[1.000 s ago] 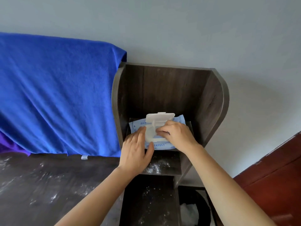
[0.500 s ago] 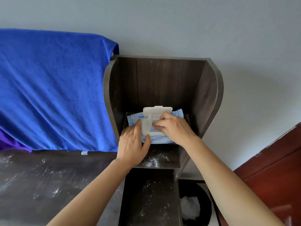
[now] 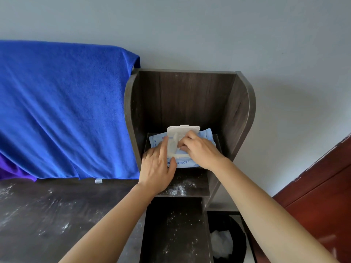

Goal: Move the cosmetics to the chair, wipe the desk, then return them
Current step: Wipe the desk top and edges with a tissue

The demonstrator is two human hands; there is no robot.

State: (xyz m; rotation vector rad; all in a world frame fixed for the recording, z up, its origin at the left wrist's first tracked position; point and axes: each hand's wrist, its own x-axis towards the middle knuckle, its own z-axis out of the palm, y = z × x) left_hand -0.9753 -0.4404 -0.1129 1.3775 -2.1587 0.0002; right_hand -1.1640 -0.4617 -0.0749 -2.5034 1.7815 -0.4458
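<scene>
Wipes pack (image 3: 190, 163) lies flat on the upper board of the dark wood shelf unit (image 3: 239, 111) at the desk's right end. Its white lid (image 3: 187, 130) is flipped up and stands at the back of the opening. Your left hand (image 3: 155, 168) rests on the pack's left half with fingers nearly straight. The index lies along the left edge of the opening and the thumb sits at the pack's front edge, so this is a flat press, not a grasp. Your right hand (image 3: 201, 149) sits over the right half, fingers curled toward the opening, tips at a pale sheet (image 3: 171, 147) that stands up from it. You cannot tell from this view whether they actually pinch it. Desk (image 3: 57, 215) at lower left is dark, streaked with white powder (image 3: 64, 226); more powder lies on the board in front of the pack. Blue towel (image 3: 62, 111) hangs behind the desk, touching the unit's left wall. Black bin (image 3: 237, 234) at lower right holds a white wad (image 3: 221, 243).
</scene>
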